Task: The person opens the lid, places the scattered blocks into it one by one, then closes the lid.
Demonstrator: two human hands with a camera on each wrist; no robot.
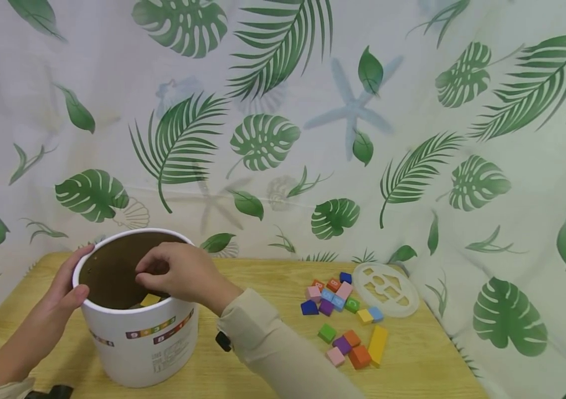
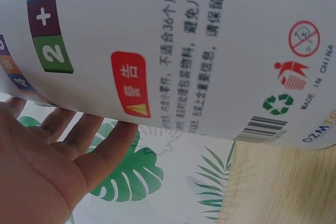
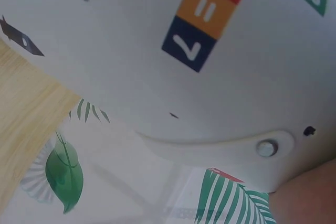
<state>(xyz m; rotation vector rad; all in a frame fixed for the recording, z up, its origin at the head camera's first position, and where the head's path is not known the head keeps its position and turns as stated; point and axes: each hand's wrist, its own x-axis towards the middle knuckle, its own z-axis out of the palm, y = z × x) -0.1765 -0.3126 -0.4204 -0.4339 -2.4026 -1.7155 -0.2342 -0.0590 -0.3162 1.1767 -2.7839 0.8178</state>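
Head view first: I have both hands at the white bucket (image 1: 138, 332), which stands upright at the near-left of the wooden surface (image 1: 427, 360), its long axis vertical and its open mouth facing up. My left hand (image 1: 66, 285) wraps the bucket's left rim, thumb hooked over the inner edge and fingers flat along the outer wall, steadying it. My right hand (image 1: 178, 271) reaches in over the right side of the rim with curled fingers, held just above a yellow block (image 1: 150, 300) lying inside; whether the fingertips pinch anything I cannot tell. So the bucket sits between my two hands, and the right is the nearer one to the loose blocks.

Those coloured blocks (image 1: 343, 318) lie in a scatter to the right, well apart from the bucket, with the white cut-out lid (image 1: 385, 288) flat just beyond them, against the leaf-print curtain (image 1: 273, 138).

From the left wrist I read the bucket's print: a red warning tag in Chinese, "36" in the text beside it, "MADE IN CHINA", a recycling mark, a barcode and a brand starting "OZMT". Number tiles "2" and "+" show there; the right wrist shows "7", "=" and "3", plus the handle (image 3: 220, 148) riveted to the wall.
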